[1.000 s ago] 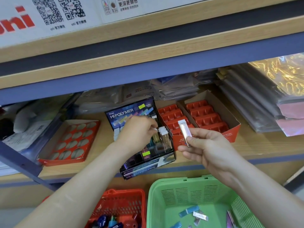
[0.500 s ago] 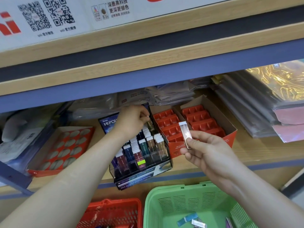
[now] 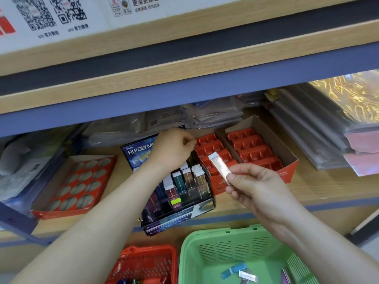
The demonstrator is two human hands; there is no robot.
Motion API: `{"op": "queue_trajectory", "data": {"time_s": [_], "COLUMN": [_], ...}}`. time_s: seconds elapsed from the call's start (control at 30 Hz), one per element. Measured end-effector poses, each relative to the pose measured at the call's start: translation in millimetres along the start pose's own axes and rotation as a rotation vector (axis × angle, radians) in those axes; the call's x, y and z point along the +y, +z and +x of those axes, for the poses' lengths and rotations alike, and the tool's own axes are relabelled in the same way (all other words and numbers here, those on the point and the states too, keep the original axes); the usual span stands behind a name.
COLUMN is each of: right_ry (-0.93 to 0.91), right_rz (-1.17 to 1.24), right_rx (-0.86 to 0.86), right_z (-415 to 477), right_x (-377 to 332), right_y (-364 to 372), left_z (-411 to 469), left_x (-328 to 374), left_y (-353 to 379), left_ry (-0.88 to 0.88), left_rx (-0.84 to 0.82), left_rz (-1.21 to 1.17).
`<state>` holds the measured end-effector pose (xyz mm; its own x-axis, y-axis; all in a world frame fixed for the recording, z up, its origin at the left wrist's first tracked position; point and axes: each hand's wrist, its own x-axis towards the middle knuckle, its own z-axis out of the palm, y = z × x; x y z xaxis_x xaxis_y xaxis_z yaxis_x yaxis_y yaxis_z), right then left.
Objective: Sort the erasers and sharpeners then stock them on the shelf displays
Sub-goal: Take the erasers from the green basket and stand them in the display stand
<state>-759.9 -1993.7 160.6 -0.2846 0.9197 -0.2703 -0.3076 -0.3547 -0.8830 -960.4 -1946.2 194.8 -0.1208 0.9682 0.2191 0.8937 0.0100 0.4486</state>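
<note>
Oval-hole red tray (image 3: 78, 185) sits on the shelf (image 3: 320, 181), at 9 o'clock of the display box (image 3: 184, 201). Left hand (image 3: 172, 149) is over the box's back edge, fingers curled tight; can't tell if they hold anything. Right hand (image 3: 253, 187) at the box's 3 o'clock, thumb and fingers pinching one slim eraser (image 3: 218, 167), tip tilted toward 11. Two red divider boxes (image 3: 254, 154) behind it. At 6 o'clock: red basket (image 3: 143, 261), green basket (image 3: 205, 253) with three loose erasers (image 3: 233, 270).

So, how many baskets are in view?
2: a red basket at bottom centre, partly cut off, and a green basket to its right. More may be hidden.
</note>
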Motion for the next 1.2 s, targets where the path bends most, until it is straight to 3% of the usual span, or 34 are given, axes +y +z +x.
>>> {"op": "queue_trajectory", "data": {"time_s": [0.07,0.13,0.27,0.33,0.47,0.57,0.7,0.87,1.2], "right_ry": [-0.014,-0.033,-0.064,-0.072,-0.178,-0.286,-0.392,-0.47,-0.521], "right_rz": [-0.003,-0.013,-0.048,-0.175,-0.669,-1.034,-1.267,-1.276,-1.112], "right_rx": [-0.006,-0.021,-0.094,-0.109,-0.153,-0.223,-0.21,-0.152,-0.128], "right_z": [0.2,0.2,-2.7,-4.2,-0.1,2.7,4.3,8.2,11.1], "right_x": [1.5,3.7,8.2,11.0,26.7,40.6,53.2,55.4,48.0], "right_y": [3.2,6.9,16.8,21.7,23.7,21.9,22.6,22.8,19.5], "left_z": [-20.3,-40.0,-63.1,-69.3,-86.4,-99.2,-110.6,-111.9,-60.6], "left_x": [13.1,20.0,15.9,2.0,-30.5,-50.6,-64.8,-72.3,-35.1], "left_y": [-11.0,-18.8,-36.1,-49.9,-72.0,-69.2,-60.1,-53.8,-33.7], "left_ry": [-0.123,-0.15,-0.167,-0.209,-0.232,-0.208,-0.178,-0.187,-0.135], "left_rx": [-0.154,-0.258,-0.097,0.048,0.274,0.269,0.29,0.338,0.257], "left_rz": [-0.433,-0.567,-0.644,-0.656,-0.6,-0.385,-0.272,-0.377,-0.441]}}
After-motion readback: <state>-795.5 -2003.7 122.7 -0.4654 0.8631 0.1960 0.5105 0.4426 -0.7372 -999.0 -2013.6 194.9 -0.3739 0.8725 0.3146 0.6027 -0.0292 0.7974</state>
